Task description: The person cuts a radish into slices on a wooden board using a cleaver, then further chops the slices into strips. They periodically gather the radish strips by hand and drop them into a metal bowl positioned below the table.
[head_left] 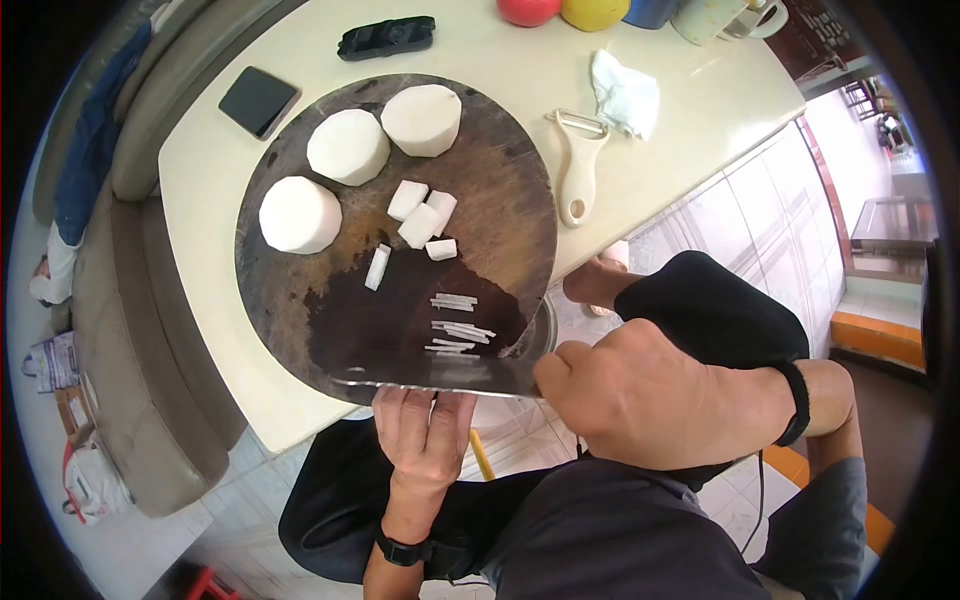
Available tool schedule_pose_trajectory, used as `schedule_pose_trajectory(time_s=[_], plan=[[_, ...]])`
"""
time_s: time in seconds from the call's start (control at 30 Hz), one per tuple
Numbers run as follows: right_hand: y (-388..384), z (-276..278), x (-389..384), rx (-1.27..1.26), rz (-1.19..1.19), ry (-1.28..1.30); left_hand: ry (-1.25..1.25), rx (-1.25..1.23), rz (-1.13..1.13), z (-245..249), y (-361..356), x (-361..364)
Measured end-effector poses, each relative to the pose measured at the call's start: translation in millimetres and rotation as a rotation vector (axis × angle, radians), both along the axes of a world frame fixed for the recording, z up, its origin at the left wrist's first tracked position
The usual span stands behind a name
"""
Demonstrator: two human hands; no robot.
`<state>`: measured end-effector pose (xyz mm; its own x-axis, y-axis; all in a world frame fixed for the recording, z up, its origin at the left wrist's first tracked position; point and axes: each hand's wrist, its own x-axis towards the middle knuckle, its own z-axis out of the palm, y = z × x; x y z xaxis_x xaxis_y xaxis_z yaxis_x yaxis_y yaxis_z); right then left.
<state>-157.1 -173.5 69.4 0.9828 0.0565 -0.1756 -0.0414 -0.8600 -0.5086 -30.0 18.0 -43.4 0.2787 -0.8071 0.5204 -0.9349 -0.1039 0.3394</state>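
My right hand [640, 395] is wrapped round the handle of a broad knife [500, 376], whose blade reaches left across the near side of a round wooden cutting board [280, 330]. Behind the blade, the fingers of my left hand [425, 435] are pressed together and bent at the board's near edge. The blade hides the fingertips and anything under them. Thin white strips [460, 331] lie just beyond the blade. Farther up are several small white blocks [418, 226] and a narrow white piece [377, 267]. Three thick peeled white radish rounds [348, 147] stand along the far left.
Right of the board lie a cream peeler [580, 170] and a crumpled white cloth [626, 94]. A phone [259, 102] and a black case-like object [386, 39] rest beyond it. Colored containers [595, 12] and a mug [755, 20] line the back. A sofa [160, 400] flanks the table's left.
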Motion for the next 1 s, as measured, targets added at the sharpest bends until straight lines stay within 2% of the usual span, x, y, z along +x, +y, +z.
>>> schedule_pose_trajectory(time_s=[0.2,0.6,0.7,1.0], plan=[[0,5,-7,0.066,-0.028,0.005,0.002,0.011,0.017,8,-5,-1],[7,-1,0,-0.045,-0.015,0.016,0.018,0.002,-0.02,1,3,0],[4,-2,-6,0.029,-0.038,-0.05,0.002,-0.01,-0.004,0,1,-1],[0,1,-9,0.055,-0.03,0.032,-0.012,-0.023,0.01,-5,1,0]])
